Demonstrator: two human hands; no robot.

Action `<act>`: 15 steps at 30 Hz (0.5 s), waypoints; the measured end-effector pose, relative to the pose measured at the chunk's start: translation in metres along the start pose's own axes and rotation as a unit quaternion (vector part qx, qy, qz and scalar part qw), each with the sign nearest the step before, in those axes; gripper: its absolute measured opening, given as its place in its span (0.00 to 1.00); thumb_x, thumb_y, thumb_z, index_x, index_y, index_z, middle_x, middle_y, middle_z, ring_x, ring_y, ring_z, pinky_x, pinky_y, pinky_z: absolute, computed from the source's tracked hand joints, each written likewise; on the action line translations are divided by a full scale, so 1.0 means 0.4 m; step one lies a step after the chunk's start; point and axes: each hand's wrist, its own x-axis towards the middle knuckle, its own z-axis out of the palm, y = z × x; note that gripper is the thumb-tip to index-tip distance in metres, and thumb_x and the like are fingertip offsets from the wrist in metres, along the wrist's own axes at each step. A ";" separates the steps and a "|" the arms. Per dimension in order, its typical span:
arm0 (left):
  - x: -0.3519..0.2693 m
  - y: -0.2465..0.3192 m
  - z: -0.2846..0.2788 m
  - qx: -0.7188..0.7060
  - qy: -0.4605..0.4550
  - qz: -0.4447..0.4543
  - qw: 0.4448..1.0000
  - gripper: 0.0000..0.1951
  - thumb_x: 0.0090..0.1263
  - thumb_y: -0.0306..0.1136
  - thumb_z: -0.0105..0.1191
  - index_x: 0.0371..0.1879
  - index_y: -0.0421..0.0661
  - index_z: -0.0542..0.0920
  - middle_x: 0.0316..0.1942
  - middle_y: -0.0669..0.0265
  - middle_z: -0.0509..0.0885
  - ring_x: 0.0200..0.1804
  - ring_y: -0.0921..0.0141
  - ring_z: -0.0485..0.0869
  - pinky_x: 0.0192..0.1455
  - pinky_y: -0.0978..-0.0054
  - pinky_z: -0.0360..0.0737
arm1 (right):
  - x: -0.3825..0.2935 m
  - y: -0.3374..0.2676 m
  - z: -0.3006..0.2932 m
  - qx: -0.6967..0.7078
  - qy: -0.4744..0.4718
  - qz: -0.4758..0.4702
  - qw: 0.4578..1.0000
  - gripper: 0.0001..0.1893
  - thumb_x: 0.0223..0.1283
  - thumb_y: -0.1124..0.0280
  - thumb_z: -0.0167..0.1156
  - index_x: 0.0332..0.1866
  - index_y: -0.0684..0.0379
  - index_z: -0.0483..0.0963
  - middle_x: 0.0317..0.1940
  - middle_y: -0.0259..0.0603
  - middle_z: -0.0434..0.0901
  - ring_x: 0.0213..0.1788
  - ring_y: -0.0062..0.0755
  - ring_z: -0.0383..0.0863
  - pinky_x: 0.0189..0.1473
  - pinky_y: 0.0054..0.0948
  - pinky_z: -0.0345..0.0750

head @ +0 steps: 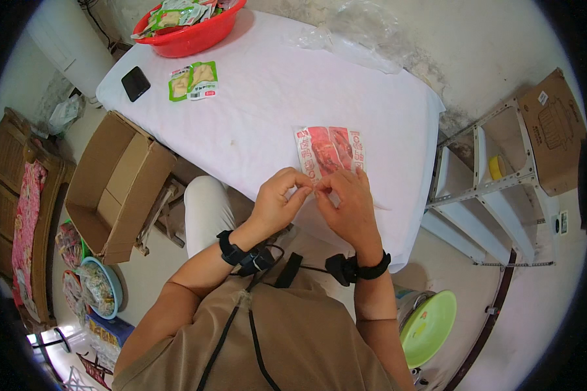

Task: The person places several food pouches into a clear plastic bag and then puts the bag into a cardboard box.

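Note:
A clear plastic food packet with red contents and red printed writing lies on the white-covered table before me. At its near edge, the thumb and forefinger of my left hand pinch together by the left corner. My right hand meets it there, fingertips touching or almost touching, and lies over part of the near edge. Both hands appear to grip that corner, though the pinched bit itself is mostly hidden by the fingers. Farther left lie two green-edged food packets, side by side and slightly overlapping.
A red basin heaped with packets stands at the far left, near a black phone. Crumpled clear plastic lies at the back edge. An open cardboard box stands left; metal shelves and a green basin are right.

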 end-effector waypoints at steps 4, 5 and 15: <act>0.001 0.004 -0.003 -0.014 -0.006 -0.013 1.000 0.03 0.57 0.21 0.54 0.30 0.39 0.77 0.29 0.62 0.78 0.34 0.67 0.77 0.38 0.76 0.73 | 0.004 0.008 -0.003 -0.041 0.007 -0.050 0.998 0.05 0.46 0.75 0.59 0.27 0.57 0.70 0.25 0.36 0.71 0.33 0.38 0.73 0.49 0.39 0.62; 0.002 0.004 -0.002 -0.014 -0.007 -0.012 1.000 0.03 0.57 0.21 0.54 0.30 0.39 0.77 0.29 0.62 0.78 0.34 0.67 0.77 0.38 0.76 0.73 | 0.005 0.007 -0.005 -0.038 0.006 -0.056 0.998 0.05 0.46 0.74 0.59 0.27 0.57 0.70 0.25 0.36 0.71 0.34 0.38 0.73 0.49 0.39 0.62; 0.007 -0.043 -0.050 -0.057 0.036 -0.054 0.996 0.02 0.60 0.23 0.52 0.31 0.40 0.77 0.28 0.68 0.79 0.33 0.77 0.75 0.39 0.81 0.71 | 0.002 0.015 -0.057 -0.127 -0.025 0.004 0.992 0.02 0.48 0.73 0.58 0.27 0.56 0.72 0.26 0.37 0.74 0.35 0.40 0.74 0.51 0.46 0.62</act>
